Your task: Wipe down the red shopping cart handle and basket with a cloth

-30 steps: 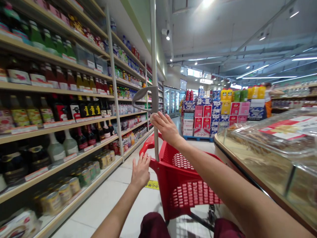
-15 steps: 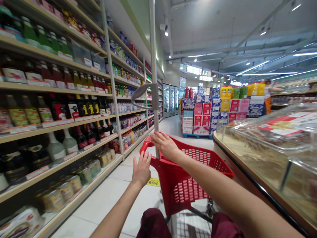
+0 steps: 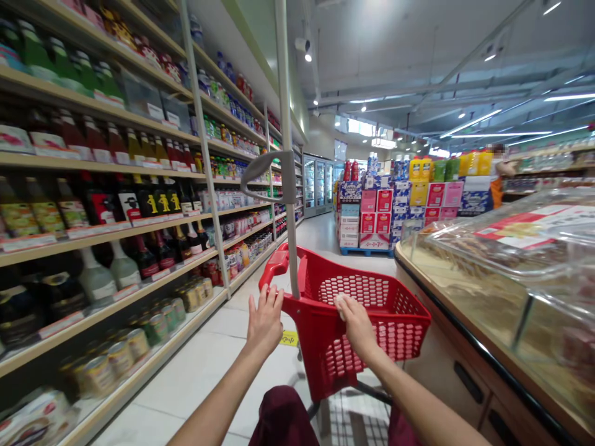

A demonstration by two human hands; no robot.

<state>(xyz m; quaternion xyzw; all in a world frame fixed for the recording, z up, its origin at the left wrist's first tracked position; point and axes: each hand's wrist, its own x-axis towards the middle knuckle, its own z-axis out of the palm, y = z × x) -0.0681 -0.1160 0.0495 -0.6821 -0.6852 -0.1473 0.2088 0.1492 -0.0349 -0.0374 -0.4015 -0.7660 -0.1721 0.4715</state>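
Observation:
A red plastic shopping cart (image 3: 320,347) with perforated sides stands in front of my knees. A grey pole (image 3: 292,248) with a loop handle (image 3: 267,176) rises beside its corner. My left hand (image 3: 264,319) is open, its spread fingers resting on the cart's near left corner, just below the red handlebar (image 3: 274,269). My right hand (image 3: 357,325) is closed at the cart's near side rim, its fingertips around a small white wad (image 3: 341,300) that looks like tissue or cloth. The palm sides of both hands are hidden.
Shelves of bottles and cans (image 3: 111,229) line the left. A glass-topped display counter (image 3: 474,303) runs close along the right. Stacked drink cartons (image 3: 376,217) stand ahead on a blue pallet (image 3: 367,251). A person in orange (image 3: 496,192) is behind them. Yellow floor sticker (image 3: 289,338) lies left of the cart.
My right hand has moved from the handlebar area, back and right, to the cart's near side rim, and the white wad now shows. The left hand stays at the corner.

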